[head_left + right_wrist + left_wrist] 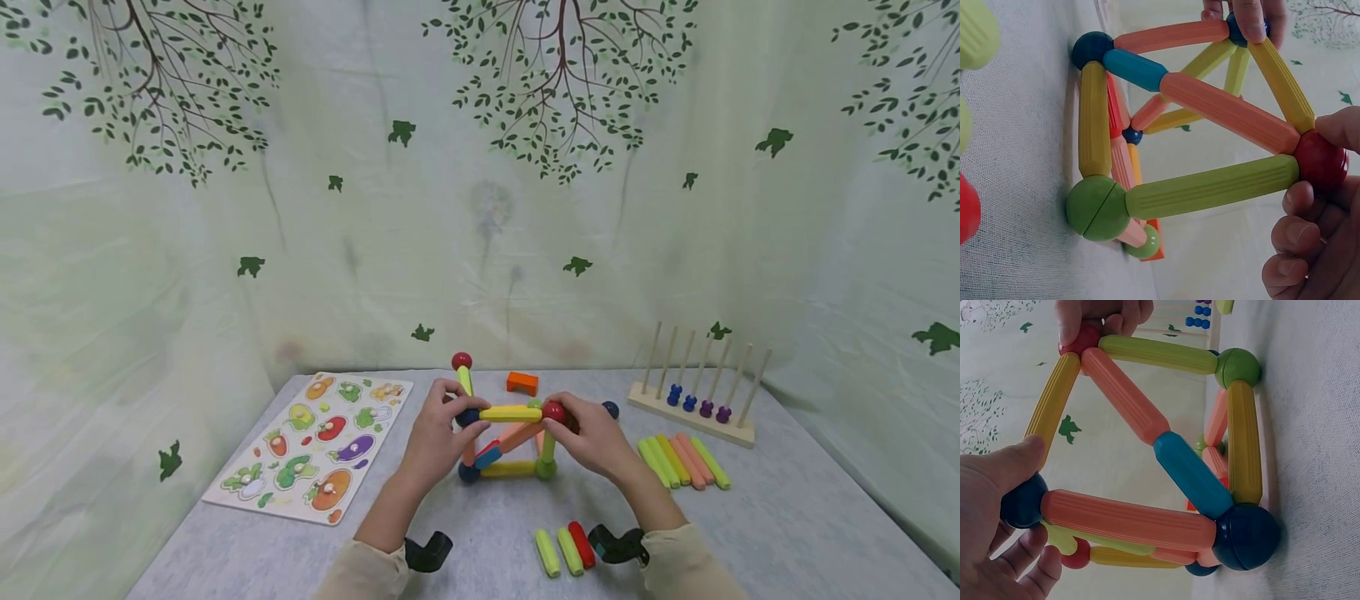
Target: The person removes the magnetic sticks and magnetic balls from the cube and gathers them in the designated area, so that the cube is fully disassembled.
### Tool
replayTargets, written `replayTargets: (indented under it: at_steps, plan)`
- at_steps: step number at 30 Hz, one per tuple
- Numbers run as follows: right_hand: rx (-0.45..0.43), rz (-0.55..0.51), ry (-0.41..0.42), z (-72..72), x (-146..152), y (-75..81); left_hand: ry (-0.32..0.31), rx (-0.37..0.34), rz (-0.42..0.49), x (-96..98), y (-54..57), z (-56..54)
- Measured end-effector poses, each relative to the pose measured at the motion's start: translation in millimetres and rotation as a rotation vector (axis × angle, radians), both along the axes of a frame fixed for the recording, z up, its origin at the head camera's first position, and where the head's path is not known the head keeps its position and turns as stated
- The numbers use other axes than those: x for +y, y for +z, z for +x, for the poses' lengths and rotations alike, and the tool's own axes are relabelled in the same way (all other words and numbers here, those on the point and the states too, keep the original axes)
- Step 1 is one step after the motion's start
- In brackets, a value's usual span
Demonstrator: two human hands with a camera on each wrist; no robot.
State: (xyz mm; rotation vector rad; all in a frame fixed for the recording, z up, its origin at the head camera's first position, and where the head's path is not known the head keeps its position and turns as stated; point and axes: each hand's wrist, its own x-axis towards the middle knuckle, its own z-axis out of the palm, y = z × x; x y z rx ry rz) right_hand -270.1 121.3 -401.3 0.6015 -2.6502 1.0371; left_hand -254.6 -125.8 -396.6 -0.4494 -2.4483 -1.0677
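A frame of coloured rods and balls stands on the table between the two hands. My left hand (438, 425) grips the dark blue ball (1022, 501) at its upper left front corner. With thumb and fingers my right hand (592, 433) pinches the red ball (1321, 161) at the upper right. Between these balls runs a yellow rod (510, 413). Below, a lime rod (1213, 187) leads from the red ball to a green ball (1097, 207). Across the front face slants a diagonal of a salmon rod (1125, 397) joined to a blue rod (1191, 472). The frame's rear is partly hidden.
Left of the frame lies a vegetable puzzle board (311, 446). At the right stand a wooden peg rack (693, 414) with beads and a row of loose rods (684, 462). Several lime and red rods (566, 550) lie in front; an orange block (522, 383) sits behind.
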Motion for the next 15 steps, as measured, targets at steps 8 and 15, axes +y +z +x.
replayTargets:
  at_steps: [8,15]
  plan:
    - [-0.042,-0.013,0.021,-0.3,1.1,2.4,0.011,0.004,-0.014,0.9,1.5,0.7]
    - [-0.035,-0.015,0.069,0.7,8.6,4.6,0.003,-0.006,0.003,3.8,1.4,2.1]
